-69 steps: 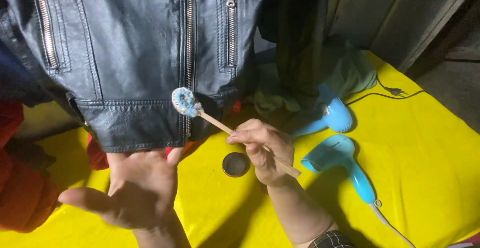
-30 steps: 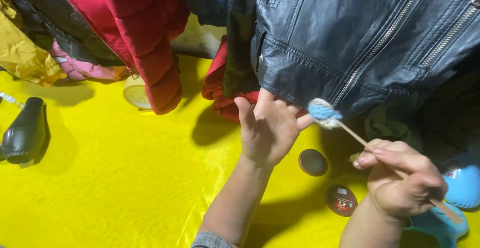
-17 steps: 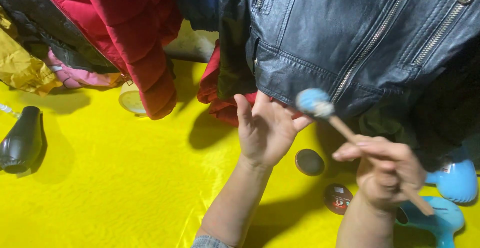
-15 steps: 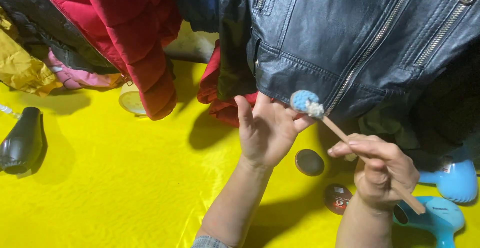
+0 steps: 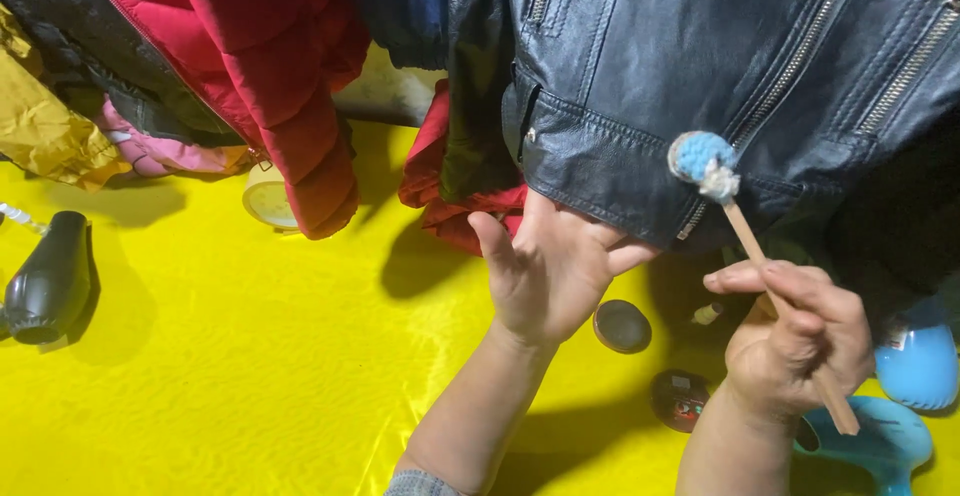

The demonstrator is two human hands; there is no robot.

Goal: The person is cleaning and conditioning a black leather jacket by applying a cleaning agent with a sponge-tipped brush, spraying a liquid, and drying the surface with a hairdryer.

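Right hand (image 5: pixel 795 341) first, since it carries the tool: from the head view I see my fingers clenched around a thin wooden stick (image 5: pixel 775 301), gripping it near its lower third, with the butt end poking out below the hand toward the turquoise hair dryer (image 5: pixel 880 441). The stick's long axis runs up and to the left from that grip, and at its far end sits a small blue knitted pad (image 5: pixel 703 163), which lies against the hem of the black leather jacket (image 5: pixel 720 66), just beside the zipper's lower end. So the pad is above and slightly left of my right hand, and my right hand is the only one steering it. My left hand (image 5: pixel 555 271) is open, palm up, fingers spread and slid under the jacket's hem to the left of the pad; it grasps nothing, only props the leather from beneath. The pad and that palm are near each other but apart. On the yellow tablecloth (image 5: pixel 250 356) between my wrists lie a dark round tin lid (image 5: pixel 622 325) and a second small dark tin (image 5: pixel 680 399). A red padded jacket (image 5: pixel 250 56) hangs at upper left, and a black hair dryer (image 5: pixel 50 281) rests at the far left edge.
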